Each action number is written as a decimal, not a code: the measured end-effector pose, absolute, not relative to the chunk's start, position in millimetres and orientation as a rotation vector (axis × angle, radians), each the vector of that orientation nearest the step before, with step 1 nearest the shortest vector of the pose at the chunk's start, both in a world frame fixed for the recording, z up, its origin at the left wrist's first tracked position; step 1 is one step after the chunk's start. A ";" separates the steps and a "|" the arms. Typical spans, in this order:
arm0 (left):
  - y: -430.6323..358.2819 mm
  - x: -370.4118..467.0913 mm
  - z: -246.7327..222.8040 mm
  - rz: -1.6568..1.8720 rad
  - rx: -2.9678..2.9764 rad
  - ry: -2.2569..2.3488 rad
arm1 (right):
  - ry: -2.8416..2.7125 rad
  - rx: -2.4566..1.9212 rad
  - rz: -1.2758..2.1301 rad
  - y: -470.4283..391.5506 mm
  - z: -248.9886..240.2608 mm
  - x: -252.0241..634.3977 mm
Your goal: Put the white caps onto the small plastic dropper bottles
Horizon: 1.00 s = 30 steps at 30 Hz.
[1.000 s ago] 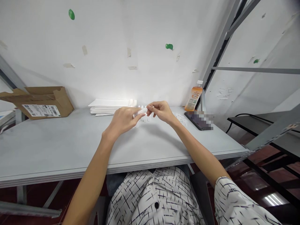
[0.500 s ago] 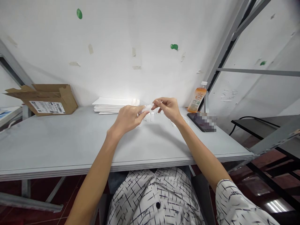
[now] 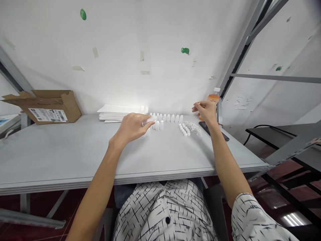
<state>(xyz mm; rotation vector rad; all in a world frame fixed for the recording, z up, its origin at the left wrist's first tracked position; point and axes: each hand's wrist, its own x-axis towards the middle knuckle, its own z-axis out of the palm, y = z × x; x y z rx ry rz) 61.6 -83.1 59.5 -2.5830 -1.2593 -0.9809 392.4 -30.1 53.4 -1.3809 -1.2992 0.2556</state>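
Observation:
My left hand (image 3: 132,129) is closed around a small translucent plastic bottle (image 3: 150,119), held just above the table; the fingers partly cover it. Right beside it stand several short white bottles (image 3: 161,125). Behind these runs a row of small, pointed, translucent white pieces (image 3: 172,118). My right hand (image 3: 207,110) is raised in front of the orange drink bottle, thumb and fingertips pinched together; whatever they may hold is too small to make out. Below and left of it lie two lines of small white caps (image 3: 184,129) beside a tangle of thin white strands (image 3: 193,128).
A stack of white paper-like sheets (image 3: 117,109) lies against the wall, and an open cardboard box (image 3: 50,107) stands at the far left of the grey table (image 3: 75,150). The drink bottle (image 3: 213,98) and a dark phone (image 3: 224,136) are at the right, near a metal frame.
My right hand has parted from the left hand and moved right, up to the drink bottle. The left hand has shifted slightly left and still holds the plastic bottle. The rows behind now show.

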 end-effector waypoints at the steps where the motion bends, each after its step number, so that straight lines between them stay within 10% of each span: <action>1: -83.4 61.8 59.6 -0.987 -2.587 -1.262 | -1.309 -1.443 0.229 -27.6 50.6 395.6; 30: -81.5 59.7 59.7 -0.957 -2.642 -1.301 | -1.679 -2.191 0.187 -15.1 33.4 405.2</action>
